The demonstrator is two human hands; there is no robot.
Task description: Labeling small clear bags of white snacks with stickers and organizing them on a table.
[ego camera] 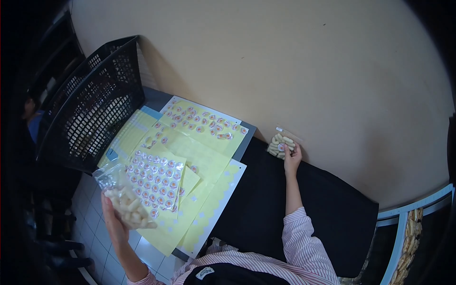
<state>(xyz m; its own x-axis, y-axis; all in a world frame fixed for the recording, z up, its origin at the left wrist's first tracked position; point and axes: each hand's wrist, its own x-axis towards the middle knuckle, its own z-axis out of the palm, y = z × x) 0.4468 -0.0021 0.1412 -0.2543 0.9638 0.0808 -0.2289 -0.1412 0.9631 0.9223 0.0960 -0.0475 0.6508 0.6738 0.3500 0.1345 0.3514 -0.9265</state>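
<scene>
My left hand holds a clear zip bag of pale, finger-shaped snacks at the lower left, beside the sticker sheets. At the right, my right hand grips a second clear bag of similar snacks, with the thumb by a round sticker on its front. This bag is over the far edge of the black cloth, near the wall. Between my hands, a sheet of round stickers lies on yellow backing sheets, where more round stickers are scattered.
A black plastic crate with pale contents stands at the left of the grey table. Black cloth covers the surface at right, against a beige wall. A blue-framed case with packed items is at far right. Part of another person shows at far left.
</scene>
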